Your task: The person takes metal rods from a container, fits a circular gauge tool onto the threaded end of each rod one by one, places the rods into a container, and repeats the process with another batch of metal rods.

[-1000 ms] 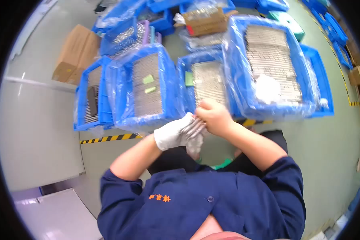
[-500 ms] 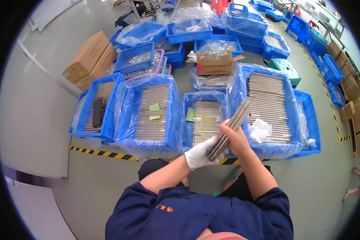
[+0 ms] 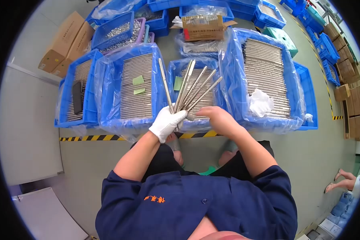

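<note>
The left hand, in a white knit glove (image 3: pixel 168 123), is closed around the lower part of a bundle of slim silvery metal rods (image 3: pixel 184 85), which fan out upward and away from the grip, smooth, shiny and straight. The bare right hand (image 3: pixel 225 122) is beside their lower ends, fingers bent; whether it touches them I cannot tell. Behind the fan sits a blue plastic bin (image 3: pixel 172 80) of similar rods in rows, with a pale green paper slip (image 3: pixel 178 83).
</note>
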`<state>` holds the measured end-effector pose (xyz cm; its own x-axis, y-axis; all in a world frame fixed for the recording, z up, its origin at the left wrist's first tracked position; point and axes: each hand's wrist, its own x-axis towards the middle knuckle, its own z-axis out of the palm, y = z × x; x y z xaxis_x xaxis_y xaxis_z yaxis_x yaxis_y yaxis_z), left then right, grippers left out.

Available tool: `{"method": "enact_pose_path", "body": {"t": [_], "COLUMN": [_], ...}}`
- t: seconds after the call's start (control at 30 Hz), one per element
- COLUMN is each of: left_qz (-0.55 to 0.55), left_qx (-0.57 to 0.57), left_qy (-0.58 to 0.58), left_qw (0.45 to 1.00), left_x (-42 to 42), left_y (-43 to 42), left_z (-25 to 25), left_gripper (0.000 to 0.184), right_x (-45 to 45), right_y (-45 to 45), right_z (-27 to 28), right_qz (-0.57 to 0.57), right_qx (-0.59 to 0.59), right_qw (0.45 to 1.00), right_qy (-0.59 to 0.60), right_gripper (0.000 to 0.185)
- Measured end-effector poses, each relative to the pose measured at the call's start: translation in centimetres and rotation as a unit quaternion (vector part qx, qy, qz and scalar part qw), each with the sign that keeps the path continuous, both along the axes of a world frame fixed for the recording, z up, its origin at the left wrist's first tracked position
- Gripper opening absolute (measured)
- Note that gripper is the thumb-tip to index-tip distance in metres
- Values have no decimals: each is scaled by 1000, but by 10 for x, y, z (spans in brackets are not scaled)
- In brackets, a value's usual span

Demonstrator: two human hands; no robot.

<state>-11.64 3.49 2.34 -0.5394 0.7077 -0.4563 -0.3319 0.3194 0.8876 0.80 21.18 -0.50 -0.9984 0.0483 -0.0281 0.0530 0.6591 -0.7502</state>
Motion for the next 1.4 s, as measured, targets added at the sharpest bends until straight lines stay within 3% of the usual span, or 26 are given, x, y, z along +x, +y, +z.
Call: {"method": "enact_pose_path", "body": {"t": [0.03, 0.17, 0.23, 0.27, 0.3, 0.4, 0.5, 0.6, 0.7, 0.8, 0.93, 1.03, 1.1, 1.2, 1.4], "left_qz": [21, -10, -25, -32, -27, -35, -55, -44, -33, -35, -74, -126, -123, -129, -141], "left_qx": [21, 10, 21, 24, 21, 16, 3, 24, 24, 32, 37, -17, -17, -44, -41], "left_qy": [11, -17, -34, -43, -51, -68, -77, -95, -86, -94, -65, -20, -6, 9, 6], "left_qw": [1000, 1000, 999, 998, 998, 997, 995, 994, 996, 994, 994, 992, 992, 991, 989], "left_x": [1, 5, 4, 4, 5, 6, 4, 8, 11, 6, -12, -12, -9, -8, -6], "left_y": [1, -7, -9, -9, -8, -6, -6, -6, -7, -11, -22, -21, -20, -15, -13], "left_z": [-7, 1, 5, 7, 8, 12, 11, 11, 13, 12, 2, 7, 3, 9, 7], "left_gripper": [16, 17, 19, 19, 20, 21, 22, 20, 20, 20, 20, 19, 19, 24, 16], "right_x": [2, -1, -7, -7, -7, -2, -2, -4, -3, -2, 17, 26, 29, 24, 23], "right_y": [-2, 6, 26, 36, 41, 44, 35, 19, 13, 12, 54, 84, 90, 72, 68], "right_z": [3, 22, 23, 22, 28, 38, 36, 34, 39, 44, 59, 54, 58, 57, 56], "right_qz": [65, -108, -244, -255, -258, -190, -224, -279, -275, -263, -133, -89, -173, -130, -74], "right_qx": [109, 46, -188, -367, -531, -608, -528, -296, -179, -194, -284, -360, -378, -398, -426], "right_qw": [991, 992, 951, 893, 800, 760, 802, 878, 913, 920, 949, 923, 902, 905, 900], "right_qy": [33, -54, 1, 55, 109, 128, 170, 252, 241, 214, 41, 97, 112, 80, 59], "right_gripper": [41, 31, 26, 28, 31, 36, 35, 34, 34, 34, 35, 36, 38, 39, 37]}}
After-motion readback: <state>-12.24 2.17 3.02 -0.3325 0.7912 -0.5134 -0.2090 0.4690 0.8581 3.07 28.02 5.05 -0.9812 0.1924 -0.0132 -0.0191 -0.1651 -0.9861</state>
